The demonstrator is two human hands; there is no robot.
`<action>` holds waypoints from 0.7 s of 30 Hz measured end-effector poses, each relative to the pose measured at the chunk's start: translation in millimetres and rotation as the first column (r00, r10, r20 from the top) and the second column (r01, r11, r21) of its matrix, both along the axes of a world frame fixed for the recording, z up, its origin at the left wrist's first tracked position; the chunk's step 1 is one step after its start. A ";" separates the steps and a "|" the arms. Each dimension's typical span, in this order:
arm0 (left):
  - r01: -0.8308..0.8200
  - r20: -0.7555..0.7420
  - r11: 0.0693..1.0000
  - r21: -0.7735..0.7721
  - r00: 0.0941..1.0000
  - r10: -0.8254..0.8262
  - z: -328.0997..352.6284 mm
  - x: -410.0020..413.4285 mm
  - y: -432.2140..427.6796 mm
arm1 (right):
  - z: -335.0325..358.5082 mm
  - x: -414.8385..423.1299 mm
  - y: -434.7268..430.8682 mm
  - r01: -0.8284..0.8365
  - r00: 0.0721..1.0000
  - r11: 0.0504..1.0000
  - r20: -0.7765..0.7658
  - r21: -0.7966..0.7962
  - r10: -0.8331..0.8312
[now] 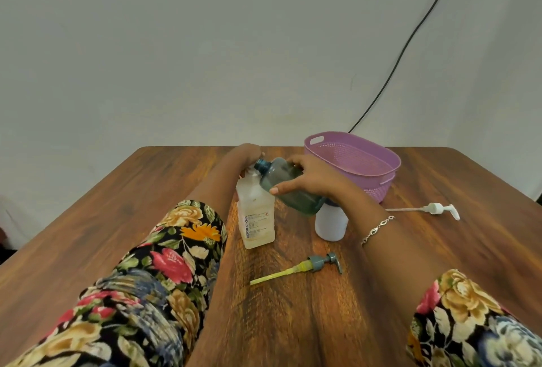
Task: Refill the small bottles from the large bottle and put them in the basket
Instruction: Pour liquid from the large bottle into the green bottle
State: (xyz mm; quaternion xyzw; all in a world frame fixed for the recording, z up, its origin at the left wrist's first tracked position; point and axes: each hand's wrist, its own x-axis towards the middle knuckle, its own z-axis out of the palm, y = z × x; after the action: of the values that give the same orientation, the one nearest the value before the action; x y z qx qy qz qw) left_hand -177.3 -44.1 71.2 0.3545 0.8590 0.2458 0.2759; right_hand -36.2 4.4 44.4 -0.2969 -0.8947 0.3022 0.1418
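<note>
Tilting a tinted small bottle (pixel 296 200), the right hand (pixel 311 180) wraps fingers and thumb round its body above the counter (pixel 176 178). Its long axis slants, with the open neck up and left, close by the large bottle's (pixel 256 220) top. The left hand (pixel 247 152) sits at that top (fingers hidden, grip impossible to tell). A white small bottle (pixel 330 224) stands under the right wrist. The basket (pixel 375 190) lies beyond, nearer the right hand.
</note>
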 end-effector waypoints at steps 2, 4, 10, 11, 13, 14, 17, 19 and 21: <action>-0.044 0.090 0.999 0.002 0.995 0.043 2.0 -1.3 -0.2 | 3.0 0.5 0.5 -0.011 1.000 1.000 -0.016 0.003 0.011; -0.061 0.210 0.998 -0.028 0.976 0.065 4.9 -1.5 -2.2 | 5.7 0.7 1.0 -0.014 0.999 1.000 -0.032 0.008 0.015; -0.051 0.150 0.998 -0.037 0.987 0.056 3.4 -3.5 0.7 | 3.9 0.6 1.6 -0.023 0.999 1.000 -0.025 0.008 0.023; -0.044 0.113 0.998 -0.034 0.992 0.048 1.1 -3.3 2.0 | 2.6 0.5 2.0 -0.021 1.000 1.000 -0.021 0.008 0.021; -0.049 0.021 0.997 -0.053 0.999 0.050 -0.4 0.6 3.5 | -0.1 0.3 3.6 -0.015 1.000 1.000 -0.007 0.005 0.015; -0.064 0.012 0.998 -0.025 0.998 0.064 -1.1 0.4 5.1 | -1.2 0.0 4.7 -0.015 1.000 1.000 0.003 0.002 0.015; -0.045 0.034 0.999 0.019 0.998 0.044 -0.1 -1.2 4.2 | -1.7 -0.2 6.1 -0.014 1.000 1.000 0.012 0.004 0.014; -0.039 0.074 0.999 0.029 0.997 0.037 2.2 2.1 -0.1 | -1.9 -0.8 5.1 -0.018 1.000 1.000 -0.014 0.003 0.018; -0.061 0.102 0.997 0.051 0.993 0.056 3.8 5.9 -5.8 | -2.3 -0.5 2.6 -0.019 0.999 1.000 -0.045 -0.018 0.018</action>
State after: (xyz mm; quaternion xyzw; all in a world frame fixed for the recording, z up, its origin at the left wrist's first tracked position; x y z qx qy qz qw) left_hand -171.4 -50.0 75.0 0.3238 0.8471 0.2944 0.3016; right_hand -36.7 7.0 42.1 -0.2831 -0.8912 0.3181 0.1563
